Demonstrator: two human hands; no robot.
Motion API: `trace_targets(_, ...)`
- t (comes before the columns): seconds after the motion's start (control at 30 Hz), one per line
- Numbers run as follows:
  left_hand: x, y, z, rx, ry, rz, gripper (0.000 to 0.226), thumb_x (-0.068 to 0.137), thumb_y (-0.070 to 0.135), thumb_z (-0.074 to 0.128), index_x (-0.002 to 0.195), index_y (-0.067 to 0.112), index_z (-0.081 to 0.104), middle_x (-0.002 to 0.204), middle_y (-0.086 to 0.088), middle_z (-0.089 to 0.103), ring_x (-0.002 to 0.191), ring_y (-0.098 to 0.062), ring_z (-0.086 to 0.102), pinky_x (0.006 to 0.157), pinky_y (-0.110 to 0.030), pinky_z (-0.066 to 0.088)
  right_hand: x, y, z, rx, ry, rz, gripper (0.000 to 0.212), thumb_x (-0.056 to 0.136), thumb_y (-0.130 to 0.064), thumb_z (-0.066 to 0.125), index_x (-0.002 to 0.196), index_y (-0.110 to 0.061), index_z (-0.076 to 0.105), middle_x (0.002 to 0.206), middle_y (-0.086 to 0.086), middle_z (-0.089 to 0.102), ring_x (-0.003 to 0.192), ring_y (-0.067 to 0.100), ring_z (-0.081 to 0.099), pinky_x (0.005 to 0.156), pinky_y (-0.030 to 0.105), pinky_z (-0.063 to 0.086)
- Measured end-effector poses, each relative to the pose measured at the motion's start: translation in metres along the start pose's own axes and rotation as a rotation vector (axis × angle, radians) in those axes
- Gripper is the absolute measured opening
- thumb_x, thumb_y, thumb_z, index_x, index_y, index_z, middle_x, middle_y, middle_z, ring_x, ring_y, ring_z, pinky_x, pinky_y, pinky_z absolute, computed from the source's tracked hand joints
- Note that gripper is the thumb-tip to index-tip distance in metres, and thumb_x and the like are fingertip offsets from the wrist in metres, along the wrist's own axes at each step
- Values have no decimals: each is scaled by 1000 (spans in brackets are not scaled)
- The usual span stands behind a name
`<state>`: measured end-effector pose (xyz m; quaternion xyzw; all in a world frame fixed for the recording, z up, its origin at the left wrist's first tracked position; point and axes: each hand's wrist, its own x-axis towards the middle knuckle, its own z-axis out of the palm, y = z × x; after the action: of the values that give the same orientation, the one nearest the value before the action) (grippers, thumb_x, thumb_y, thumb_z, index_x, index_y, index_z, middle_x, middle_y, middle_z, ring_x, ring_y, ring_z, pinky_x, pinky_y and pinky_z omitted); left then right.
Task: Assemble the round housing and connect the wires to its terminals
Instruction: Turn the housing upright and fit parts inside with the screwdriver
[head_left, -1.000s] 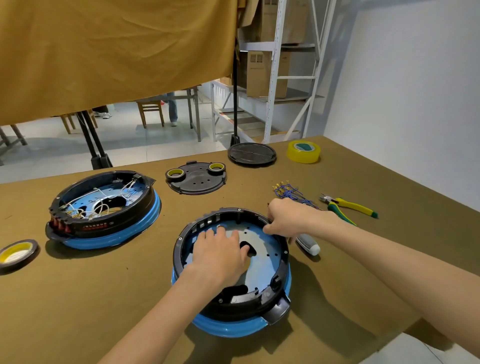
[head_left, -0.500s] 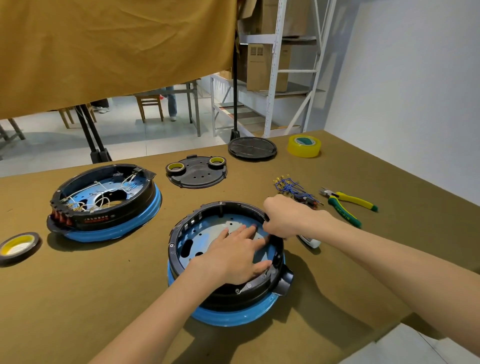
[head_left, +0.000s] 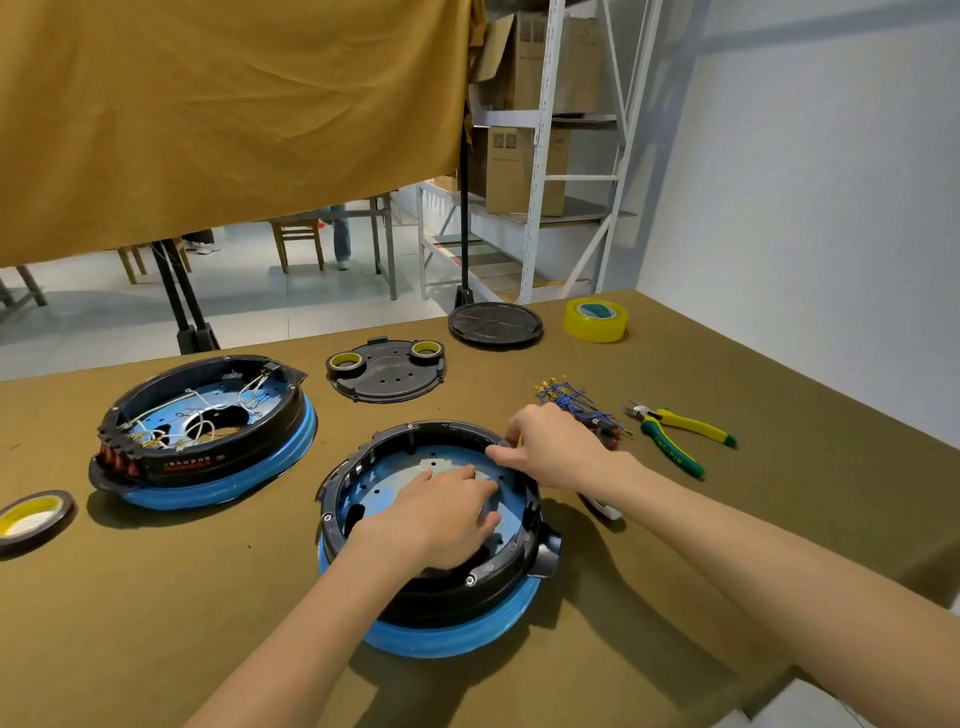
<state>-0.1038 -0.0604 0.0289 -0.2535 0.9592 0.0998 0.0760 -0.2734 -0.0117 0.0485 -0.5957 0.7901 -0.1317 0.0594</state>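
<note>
A roll of tape with a yellow core (head_left: 28, 517) lies flat at the far left edge of a brown-covered worktable (head_left: 779, 415). Next along, a wired housing (head_left: 205, 434), black ring on a blue base, sits with white wires looped across its blue inner plate and a row of red terminals on its near left rim. Behind and to its right, a flat black cover plate (head_left: 387, 370) carries two small tape rolls on its far corners.

At centre, close to the person, stands the round housing (head_left: 431, 535), a black ring seated on a blue base. The left hand (head_left: 441, 514) lies inside it, fingers fairly straight and spread, pressing flat on the blue inner plate. The right hand (head_left: 553, 447) reaches in from the right and pinches the far right rim of the black ring between thumb and curled fingers.

Beyond the housing, a black round lid (head_left: 496, 323) rests near the table's far edge, with a roll of yellow tape (head_left: 596, 319) just to its right. A bundle of blue wires (head_left: 569, 397) with brass terminals lies just beyond the right hand, partly hidden by it. Part of a white object (head_left: 605, 508) shows under the right wrist; what it is cannot be told. Farthest right, yellow-and-green pliers (head_left: 675, 434) lie on the table, jaws pointing toward the wires.
</note>
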Motion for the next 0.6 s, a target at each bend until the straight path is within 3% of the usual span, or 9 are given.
trace_targets(0.1,-16,0,4,-237,31,44,54,104,59,33,147,32,50,144,7,57,131,-16,53,105,-33,42,8,8,0,-28,52,5,47,97,-46,65,66,-11,61,57,3,57,60,28,60,47,29,37)
trace_targets(0.17,-25,2,7,-287,30,89,58,98,69,33,140,35,56,134,12,62,119,-11,57,103,-37,49,14,13,-6,26,82,19,50,97,-50,63,72,-7,68,63,8,64,63,28,63,51,32,44)
trace_targets(0.27,-30,5,15,-190,147,77,58,95,74,34,130,37,62,123,16,65,112,-7,59,96,-39,53,8,28,-2,69,256,67,55,104,-50,49,68,-11,64,61,3,60,59,23,59,51,32,41)
trace_targets(0.33,-28,6,22,-76,276,60,65,93,77,26,124,37,66,119,16,68,110,-5,59,90,-34,55,-3,49,4,30,352,141,46,106,-38,46,68,-15,60,62,0,58,61,23,60,52,30,37)
trace_targets(0.47,-15,6,31,41,425,28,77,91,78,11,114,35,70,112,17,70,102,-3,60,73,-29,57,-29,98,10,15,305,294,20,98,-19,53,100,-17,72,99,6,68,88,27,65,65,31,42)
trace_targets(0.6,-1,8,32,66,455,0,76,91,77,9,108,35,70,107,16,69,91,-5,60,61,-25,55,-44,117,25,26,136,290,33,98,-18,60,131,-23,62,123,8,57,110,26,61,87,36,52)
